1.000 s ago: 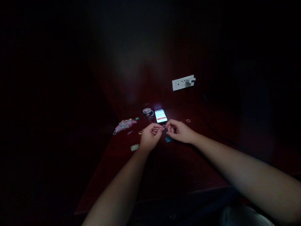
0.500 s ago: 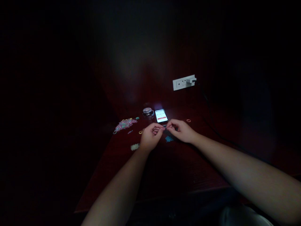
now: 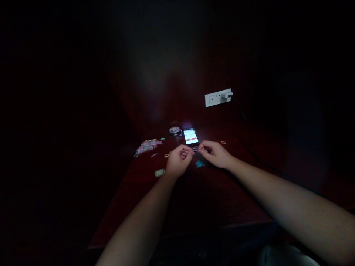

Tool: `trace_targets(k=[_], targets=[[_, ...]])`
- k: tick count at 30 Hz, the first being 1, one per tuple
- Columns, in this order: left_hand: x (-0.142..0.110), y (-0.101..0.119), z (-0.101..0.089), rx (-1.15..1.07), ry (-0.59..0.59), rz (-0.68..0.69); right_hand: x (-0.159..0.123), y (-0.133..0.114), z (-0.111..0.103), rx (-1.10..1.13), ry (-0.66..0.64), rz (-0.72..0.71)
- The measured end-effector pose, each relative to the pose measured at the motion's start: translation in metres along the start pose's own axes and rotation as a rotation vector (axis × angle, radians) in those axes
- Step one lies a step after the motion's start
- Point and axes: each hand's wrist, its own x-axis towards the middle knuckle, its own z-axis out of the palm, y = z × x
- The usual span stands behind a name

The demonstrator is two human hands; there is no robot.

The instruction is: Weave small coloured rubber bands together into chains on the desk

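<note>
Band between left hand and right hand, each pinched together, hold unclear; a slack pinch could drop it onto blue bands near the latter.

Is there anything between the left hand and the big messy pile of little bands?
Yes: a yellow band lies right beside the left hand, and a purplish band lies nearer the big pile. Nothing else visible stands between.
</note>
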Motion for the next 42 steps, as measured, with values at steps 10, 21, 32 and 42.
trace_targets(k=[10,21,32,42], targets=[[0.0006,-0.0020,-0.0013,0.062,-0.003,0.018,-0.0002,-0.0010,-0.0004,-0.030,-0.015,0.004],[-0.0003,0.0028,-0.0001,0.016,-0.034,-0.003,-0.0002,-0.0007,0.0002,0.004,-0.040,0.014],[0.0001,0.0016,-0.0001,0.062,-0.013,0.018,0.0001,-0.0034,-0.0001,0.028,-0.072,0.044],[-0.0011,0.0007,0.0011,0.096,-0.034,0.027,-0.0013,-0.0033,-0.0001,0.034,-0.048,-0.004]])
